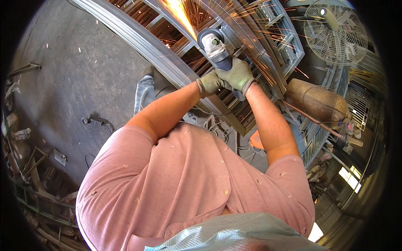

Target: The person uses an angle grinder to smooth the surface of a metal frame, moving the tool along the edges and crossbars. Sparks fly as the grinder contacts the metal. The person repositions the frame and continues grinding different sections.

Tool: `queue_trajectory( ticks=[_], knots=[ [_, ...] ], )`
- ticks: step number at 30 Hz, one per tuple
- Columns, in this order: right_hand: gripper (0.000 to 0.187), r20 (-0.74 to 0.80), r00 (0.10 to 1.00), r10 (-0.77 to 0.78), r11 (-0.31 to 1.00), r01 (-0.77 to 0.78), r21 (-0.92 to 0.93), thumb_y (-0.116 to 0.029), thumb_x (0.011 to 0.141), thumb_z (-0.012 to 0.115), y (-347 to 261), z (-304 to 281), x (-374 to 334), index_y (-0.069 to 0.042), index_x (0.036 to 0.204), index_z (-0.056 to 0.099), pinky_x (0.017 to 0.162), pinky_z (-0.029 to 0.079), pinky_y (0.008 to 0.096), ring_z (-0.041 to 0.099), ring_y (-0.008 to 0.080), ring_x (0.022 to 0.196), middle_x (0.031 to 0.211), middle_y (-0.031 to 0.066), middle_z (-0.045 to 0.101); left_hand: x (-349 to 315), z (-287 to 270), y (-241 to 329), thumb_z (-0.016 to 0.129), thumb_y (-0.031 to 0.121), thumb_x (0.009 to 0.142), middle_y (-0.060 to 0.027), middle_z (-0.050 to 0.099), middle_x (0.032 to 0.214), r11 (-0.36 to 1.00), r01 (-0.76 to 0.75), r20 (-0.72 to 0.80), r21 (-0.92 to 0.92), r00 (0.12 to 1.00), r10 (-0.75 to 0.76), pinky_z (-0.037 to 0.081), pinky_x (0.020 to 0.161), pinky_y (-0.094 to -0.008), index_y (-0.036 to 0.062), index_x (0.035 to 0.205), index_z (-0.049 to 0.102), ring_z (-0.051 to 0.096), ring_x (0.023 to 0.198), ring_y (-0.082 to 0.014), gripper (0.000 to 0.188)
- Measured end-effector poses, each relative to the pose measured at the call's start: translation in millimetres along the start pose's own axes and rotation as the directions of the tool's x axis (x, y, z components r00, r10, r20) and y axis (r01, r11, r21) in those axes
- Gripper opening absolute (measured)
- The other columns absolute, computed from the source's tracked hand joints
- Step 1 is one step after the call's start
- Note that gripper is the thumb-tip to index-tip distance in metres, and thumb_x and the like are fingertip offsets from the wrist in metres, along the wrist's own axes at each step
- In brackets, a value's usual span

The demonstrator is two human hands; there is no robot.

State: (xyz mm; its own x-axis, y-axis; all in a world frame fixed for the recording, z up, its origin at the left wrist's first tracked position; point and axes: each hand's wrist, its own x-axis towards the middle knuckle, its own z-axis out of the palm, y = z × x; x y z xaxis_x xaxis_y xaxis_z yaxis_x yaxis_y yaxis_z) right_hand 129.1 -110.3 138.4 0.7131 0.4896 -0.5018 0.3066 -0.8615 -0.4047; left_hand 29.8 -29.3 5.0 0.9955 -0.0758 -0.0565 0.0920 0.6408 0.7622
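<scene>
Grey floor [63, 83], scuffed and dark, spreads over the left of the workshop; on it we see a small power tool [93, 121] lying on its side; next comes a metal frame [138, 46] of long shiny bars and crosspieces, slanting from the upper edge toward the middle; above it a bright stream of sparks [182, 16] shoots up and away, with finer streaks off to the right; our left hand [210, 83], gloved in green, is clenched on the rear part of the angle grinder [214, 45], its fingertips hidden from us; that tool is over the frame, disc end pointing away from us; our right hand [237, 75], gloved alike, grasps its body, touching the left; farther right lie an orange item [256, 140] and a rusty brown cylinder [316, 100]; beyond them is a round wire-caged fan [337, 42].
</scene>
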Motion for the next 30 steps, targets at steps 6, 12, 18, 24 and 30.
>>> queue_trajectory(
  ticks=[6,12,18,24,30],
  knots=[
    [0.055,0.000,0.999,0.037,0.999,-0.037,-0.015,-0.039,0.081,0.092,-3.5,-3.9,-2.8,-0.006,0.122,0.077,0.095,0.062,0.0451,0.080,0.0369,0.105,0.112,0.0202,0.082,-0.3,-1.3,-4.1,0.097,0.005,0.080,-0.0035,0.076,0.129,1.000,0.001,0.014,-0.002,1.000,-0.001,0.056,0.106,-0.0385,0.0061,0.131,0.075,0.065,0.121,-0.0172,0.056],
    [0.054,-0.013,1.000,0.004,0.999,-0.005,-0.032,-0.039,0.081,0.092,1.9,1.1,1.7,-0.005,0.120,0.078,0.095,0.062,0.0444,0.080,0.0375,0.105,0.113,0.0204,0.082,-0.7,-1.0,-2.0,0.097,0.002,0.078,-0.0033,0.076,0.129,0.992,0.067,0.086,-0.103,0.995,-0.058,0.057,0.106,-0.0387,0.0063,0.134,0.073,0.066,0.119,-0.0170,0.062],
    [0.059,-0.027,1.000,-0.005,1.000,0.004,-0.021,-0.046,0.078,0.090,5.2,3.5,2.5,-0.004,0.117,0.079,0.095,0.062,0.0464,0.079,0.0406,0.105,0.109,0.0245,0.081,0.2,-1.8,-4.3,0.097,0.000,0.078,-0.0022,0.078,0.123,0.999,0.033,0.062,-0.038,0.998,-0.031,0.059,0.102,-0.0383,0.0065,0.128,0.076,0.068,0.115,-0.0163,0.054],
    [0.052,-0.030,0.999,0.010,0.999,-0.012,-0.048,-0.040,0.081,0.092,0.7,1.5,1.0,-0.006,0.118,0.078,0.094,0.062,0.0446,0.080,0.0360,0.106,0.111,0.0202,0.082,-0.6,-1.7,-5.0,0.097,0.001,0.079,-0.0031,0.079,0.120,0.997,0.028,0.048,-0.073,0.999,-0.025,0.059,0.103,-0.0393,0.0062,0.128,0.076,0.068,0.115,-0.0173,0.054],
    [0.056,-0.029,1.000,0.011,1.000,-0.012,-0.016,-0.040,0.080,0.093,3.8,2.4,0.4,-0.006,0.122,0.077,0.094,0.062,0.0448,0.080,0.0361,0.106,0.113,0.0200,0.082,-1.7,-3.8,-1.8,0.096,0.002,0.081,-0.0039,0.077,0.123,0.996,-0.020,0.062,0.081,0.998,0.015,0.058,0.103,-0.0381,0.0069,0.131,0.074,0.068,0.116,-0.0178,0.055]
  ],
)
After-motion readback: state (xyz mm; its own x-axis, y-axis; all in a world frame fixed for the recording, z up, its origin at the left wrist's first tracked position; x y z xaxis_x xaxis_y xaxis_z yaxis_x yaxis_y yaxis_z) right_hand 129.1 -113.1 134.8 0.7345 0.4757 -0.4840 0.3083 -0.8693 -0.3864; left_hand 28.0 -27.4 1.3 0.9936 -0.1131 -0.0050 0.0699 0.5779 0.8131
